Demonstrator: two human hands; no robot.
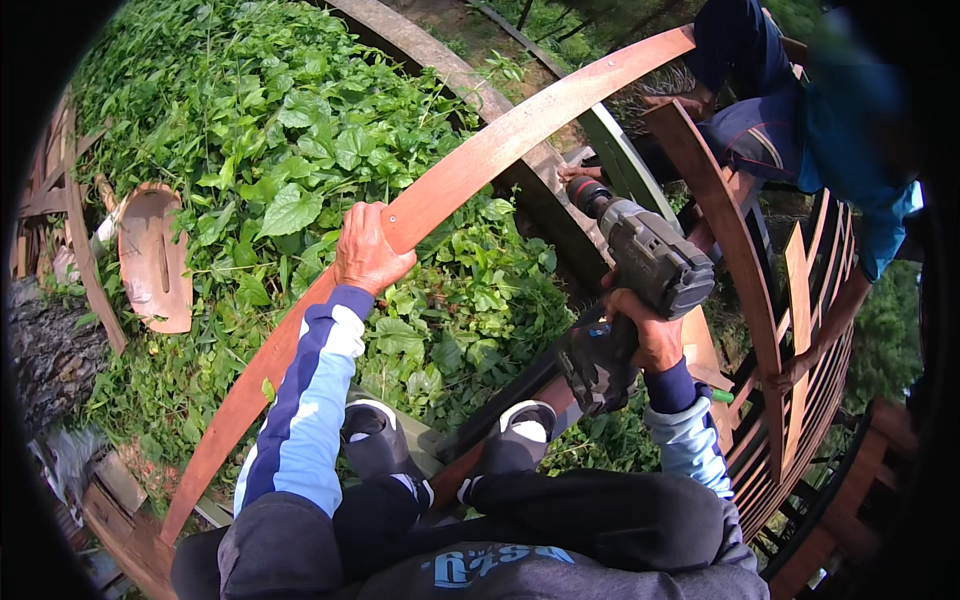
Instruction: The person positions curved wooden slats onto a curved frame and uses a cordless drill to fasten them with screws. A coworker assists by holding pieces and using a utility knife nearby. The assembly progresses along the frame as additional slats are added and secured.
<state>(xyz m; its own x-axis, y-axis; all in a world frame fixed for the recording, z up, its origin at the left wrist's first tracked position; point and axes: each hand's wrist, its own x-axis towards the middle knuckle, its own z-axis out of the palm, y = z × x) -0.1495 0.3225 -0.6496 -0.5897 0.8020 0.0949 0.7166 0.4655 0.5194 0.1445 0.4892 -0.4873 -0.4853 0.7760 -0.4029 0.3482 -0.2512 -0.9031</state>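
Observation:
My left hand [368, 250] is closed over the edge of a long reddish-brown wooden plank [520, 125], which runs from lower left to upper right in front of me. A screw head shows in the plank beside my fingers. My right hand [650, 332] is wrapped round the handle of a cordless drill [650, 250], grey and black with a red ring at its chuck. The drill points up and left, apart from the plank. Beyond its chuck is another person's hand [580, 174]; what that hand touches is unclear.
A co-worker in a teal shirt [850, 130] crouches at right, one hand [797, 370] by a narrow board [797, 320]. A darker plank [730, 220] and wooden slats stand there. My shoes [515, 435] are on narrow beams over leafy plants [300, 120]. Scrap wood [155, 255] lies left.

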